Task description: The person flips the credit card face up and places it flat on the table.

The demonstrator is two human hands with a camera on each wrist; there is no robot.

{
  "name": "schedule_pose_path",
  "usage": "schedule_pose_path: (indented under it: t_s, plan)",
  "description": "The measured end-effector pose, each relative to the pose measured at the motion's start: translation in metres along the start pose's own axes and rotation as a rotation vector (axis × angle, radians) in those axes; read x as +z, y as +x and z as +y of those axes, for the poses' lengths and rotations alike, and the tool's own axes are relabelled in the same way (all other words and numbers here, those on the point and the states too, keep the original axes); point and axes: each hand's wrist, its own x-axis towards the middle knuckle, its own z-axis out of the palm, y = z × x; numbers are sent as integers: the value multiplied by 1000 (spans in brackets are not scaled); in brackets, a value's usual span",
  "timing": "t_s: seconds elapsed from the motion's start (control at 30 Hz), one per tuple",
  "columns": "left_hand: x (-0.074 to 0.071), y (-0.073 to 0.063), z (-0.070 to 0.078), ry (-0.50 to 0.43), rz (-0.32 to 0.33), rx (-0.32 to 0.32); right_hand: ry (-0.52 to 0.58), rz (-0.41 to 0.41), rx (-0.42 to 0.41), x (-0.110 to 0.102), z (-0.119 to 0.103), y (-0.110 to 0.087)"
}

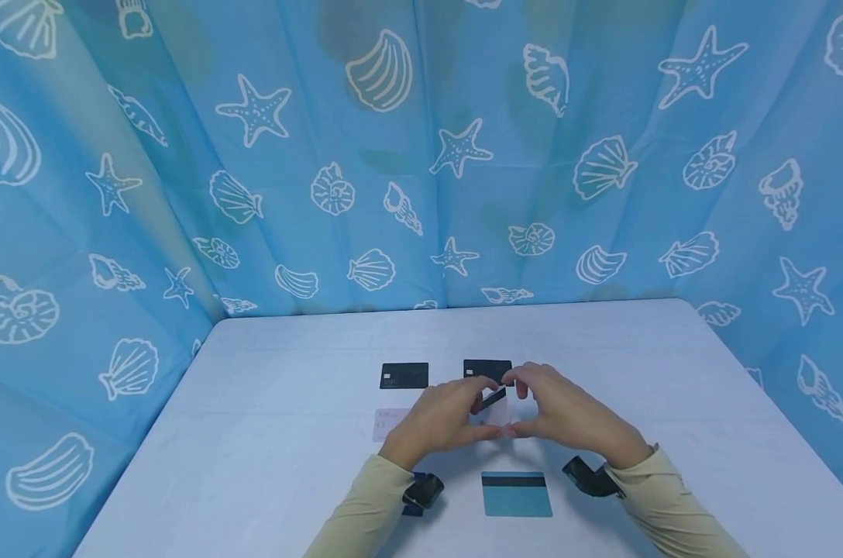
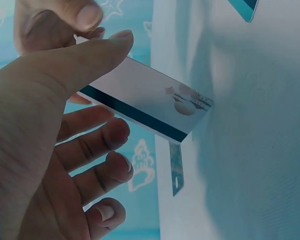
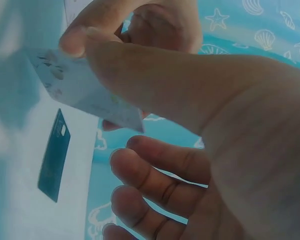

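Note:
Between both hands, above the white table, is a pale pinkish-white card (image 1: 493,404) with a dark magnetic stripe and a small printed picture near one end. My left hand (image 1: 441,415) pinches it between thumb and forefinger; the other left fingers are loosely bent in the left wrist view. From the opposite side my right hand (image 1: 564,409) pinches the same card (image 3: 82,90), its thumb lying across the face. The two thumb tips nearly meet in the head view. Just beyond the right fingertips lies a black card (image 1: 486,367), partly covered by them.
Another black card (image 1: 404,376) lies at the back left, with a pale pink card (image 1: 388,423) before it, partly behind my left hand. Nearer are a teal striped card (image 1: 517,496) and a dark blue card (image 1: 412,510) mostly hidden by the left wrist camera. A blue shell-patterned curtain (image 1: 421,194) surrounds the table (image 1: 289,434).

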Motion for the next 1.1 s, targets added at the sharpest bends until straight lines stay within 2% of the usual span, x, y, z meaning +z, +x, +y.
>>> schedule_pose_path:
  t_s: [0.23,0.5,0.8,1.1]
  plan:
    - [-4,-1,0,-3,9,-3,40,-31,19,2,5,3]
    - [-7,-2,-1,7,28,14,69,-37,1,8,11,9]
    - [-12,-4,2,15,46,45,94,-24,6,24,16,15]
    - [-16,-5,6,6,42,42,120,-8,-6,32,18,19]
